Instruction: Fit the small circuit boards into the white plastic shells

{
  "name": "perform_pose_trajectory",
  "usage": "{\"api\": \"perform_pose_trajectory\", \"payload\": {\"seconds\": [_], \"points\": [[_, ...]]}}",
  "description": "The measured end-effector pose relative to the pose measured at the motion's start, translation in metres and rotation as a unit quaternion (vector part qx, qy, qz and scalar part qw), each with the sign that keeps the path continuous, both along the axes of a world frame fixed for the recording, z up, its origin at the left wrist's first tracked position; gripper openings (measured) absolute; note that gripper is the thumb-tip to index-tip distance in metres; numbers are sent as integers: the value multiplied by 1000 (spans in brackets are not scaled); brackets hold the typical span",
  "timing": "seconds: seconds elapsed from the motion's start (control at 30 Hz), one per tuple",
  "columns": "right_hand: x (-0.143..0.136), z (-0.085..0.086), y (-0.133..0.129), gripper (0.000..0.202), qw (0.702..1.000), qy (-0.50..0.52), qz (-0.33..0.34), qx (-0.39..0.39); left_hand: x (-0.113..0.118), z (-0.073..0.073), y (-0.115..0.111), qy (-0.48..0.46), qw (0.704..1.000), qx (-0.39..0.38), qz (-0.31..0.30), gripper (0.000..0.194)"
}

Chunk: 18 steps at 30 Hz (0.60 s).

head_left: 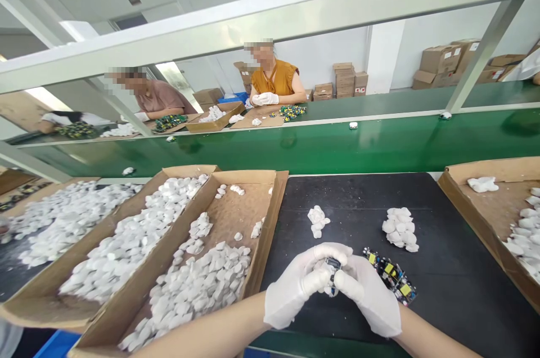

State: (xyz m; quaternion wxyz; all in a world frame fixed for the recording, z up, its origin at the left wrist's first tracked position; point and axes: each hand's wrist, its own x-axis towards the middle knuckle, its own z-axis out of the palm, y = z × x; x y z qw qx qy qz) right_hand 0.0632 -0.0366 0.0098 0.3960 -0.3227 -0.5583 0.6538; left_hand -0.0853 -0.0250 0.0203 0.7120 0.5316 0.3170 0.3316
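Both my hands wear white gloves and meet over the near part of the black mat [447,285]. Between the fingertips of my left hand [301,276] and my right hand [367,290] is a small circuit board [333,263] with dark parts, and something white lies against it. My fingers cover much of it. Beside my right hand lies a row of small circuit boards [390,274] with yellow and blue parts. Farther back on the mat are a small pile of white pieces [318,220] and a larger pile of white pieces [400,228].
Cardboard trays [257,179] of white pieces stand to my left, with another cardboard tray [459,178] at right. Beyond the mat runs a green conveyor belt [253,150] carrying a few small items. A metal frame [270,20] crosses above. Across the belt sits a gloved co-worker [280,79], with others farther left.
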Motion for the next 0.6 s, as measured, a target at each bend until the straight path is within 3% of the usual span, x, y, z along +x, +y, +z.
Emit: {"api": "perform_pose_trajectory", "payload": {"seconds": [0.27, 0.4, 0.6], "points": [[-4, -5, 2, 51, 1000, 11, 12, -13, 0, -1, -3, 7, 997, 68, 24, 52], [-5, -6, 3, 50, 999, 26, 30, -4, -1, -6, -1, -9, 999, 47, 25, 50], [-5, -13, 0, 51, 1000, 2, -8, -14, 2, -11, -2, 8, 998, 20, 53, 49]]}}
